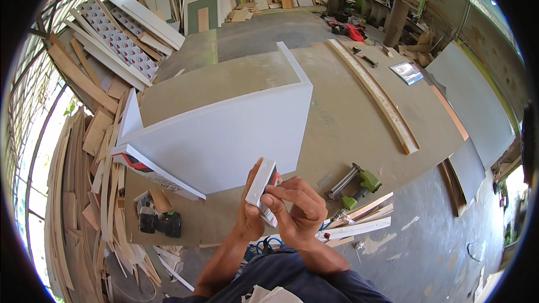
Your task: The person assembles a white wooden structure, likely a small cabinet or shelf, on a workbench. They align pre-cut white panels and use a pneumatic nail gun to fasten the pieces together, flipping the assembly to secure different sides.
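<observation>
Hands meet at lower centre of the frame, where the left hand [250, 219] props a small white box [261, 184] upright from behind and the right hand [300, 210] closes on its front edge, just before the white panel [224, 134] standing on the desk [348, 118].

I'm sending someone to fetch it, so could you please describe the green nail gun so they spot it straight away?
Start at the big white panel assembly standing on the workbench. Just right of the hands, near the bench's front edge, lies the nail gun, above some loose wood strips. It alone has a bright green body with a long grey metal magazine.
</observation>
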Demonstrator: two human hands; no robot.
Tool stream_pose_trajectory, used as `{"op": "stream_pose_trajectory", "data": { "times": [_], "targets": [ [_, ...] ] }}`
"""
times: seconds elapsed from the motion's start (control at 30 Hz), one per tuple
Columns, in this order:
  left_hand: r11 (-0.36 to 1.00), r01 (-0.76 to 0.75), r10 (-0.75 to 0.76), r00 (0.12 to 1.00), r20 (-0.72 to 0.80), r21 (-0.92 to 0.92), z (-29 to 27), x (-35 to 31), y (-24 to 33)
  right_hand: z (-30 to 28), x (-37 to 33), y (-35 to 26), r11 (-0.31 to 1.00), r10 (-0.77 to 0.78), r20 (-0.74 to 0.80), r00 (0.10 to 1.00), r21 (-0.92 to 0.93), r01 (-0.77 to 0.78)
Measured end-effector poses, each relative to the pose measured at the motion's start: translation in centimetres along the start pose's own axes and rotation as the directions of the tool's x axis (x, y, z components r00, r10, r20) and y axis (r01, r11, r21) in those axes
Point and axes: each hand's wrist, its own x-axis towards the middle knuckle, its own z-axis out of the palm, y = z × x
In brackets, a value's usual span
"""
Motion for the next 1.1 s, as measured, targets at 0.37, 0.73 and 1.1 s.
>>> {"op": "stream_pose_trajectory", "data": {
  "times": [0.37, 0.73, 1.1],
  "targets": [
    [0.993, -0.019, 0.037, 0.988, -0.15, 0.118, -0.2, -1.6, -1.4, 0.3, -0.4, -1.3, 0.986, 0.141, 0.235, 0.962, -0.124, -0.114],
    [0.986, -0.104, 0.142, 0.933, -0.332, 0.13, -1.6, -3.5, 2.5, 1.4, -2.8, 3.2, 0.646, 0.481, 0.306, 0.822, 0.51, -0.568],
    [0.913, -0.221, 0.323, 0.906, -0.275, 0.342, -3.5, -5.3, 0.7, 3.3, -1.4, 1.2, 0.881, 0.32, 0.537, 0.781, 0.135, -0.453]
  ]
}}
